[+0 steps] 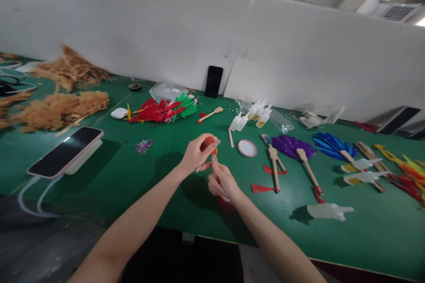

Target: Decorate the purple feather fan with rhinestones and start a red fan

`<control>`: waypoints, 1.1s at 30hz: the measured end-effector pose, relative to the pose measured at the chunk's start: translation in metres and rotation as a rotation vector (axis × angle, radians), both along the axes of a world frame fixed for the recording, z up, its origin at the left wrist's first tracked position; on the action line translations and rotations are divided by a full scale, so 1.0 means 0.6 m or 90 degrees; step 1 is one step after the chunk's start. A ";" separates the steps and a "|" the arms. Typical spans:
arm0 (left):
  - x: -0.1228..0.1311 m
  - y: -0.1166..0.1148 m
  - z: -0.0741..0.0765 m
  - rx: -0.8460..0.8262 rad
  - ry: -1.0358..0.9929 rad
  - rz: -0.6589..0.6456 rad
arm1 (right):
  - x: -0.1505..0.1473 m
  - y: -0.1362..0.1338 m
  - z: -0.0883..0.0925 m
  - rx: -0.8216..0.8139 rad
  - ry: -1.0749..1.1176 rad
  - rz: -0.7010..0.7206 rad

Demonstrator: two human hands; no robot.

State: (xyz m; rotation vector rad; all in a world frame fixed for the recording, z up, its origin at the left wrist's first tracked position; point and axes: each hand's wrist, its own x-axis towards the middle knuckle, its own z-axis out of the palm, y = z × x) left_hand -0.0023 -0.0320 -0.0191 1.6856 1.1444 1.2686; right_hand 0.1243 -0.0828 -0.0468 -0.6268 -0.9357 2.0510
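Both hands meet above the green table near its middle. My left hand is closed at the top of a small wooden fan handle, its thumb and fingers around an orange-red piece there. Lower down, my right hand pinches the same handle, fingers curled in. A red tassel shows blurred beneath the right hand. How the orange-red piece joins the handle is hidden by my fingers. To the right lie a purple feather fan and a blue feather fan, both with wooden handles.
Several glue bottles stand behind my hands; another bottle lies at front right. A round white lid sits nearby. Red feathers, a loose handle, brown fibre and a phone on a stand occupy the left and back.
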 end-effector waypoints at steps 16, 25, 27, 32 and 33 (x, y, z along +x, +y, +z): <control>-0.006 0.011 -0.011 0.029 0.020 0.012 | -0.001 0.001 -0.009 -0.013 0.048 0.036; -0.010 0.012 -0.008 -0.080 -0.012 -0.081 | 0.006 0.003 -0.002 -0.010 0.016 0.006; -0.011 0.011 -0.006 -0.087 -0.020 -0.093 | 0.006 0.003 -0.002 -0.012 0.021 0.007; -0.014 0.011 -0.001 -0.109 -0.090 -0.141 | 0.008 0.004 -0.004 -0.006 0.069 0.041; -0.015 0.012 0.000 -0.110 -0.092 -0.148 | 0.009 0.004 -0.003 -0.005 0.081 0.052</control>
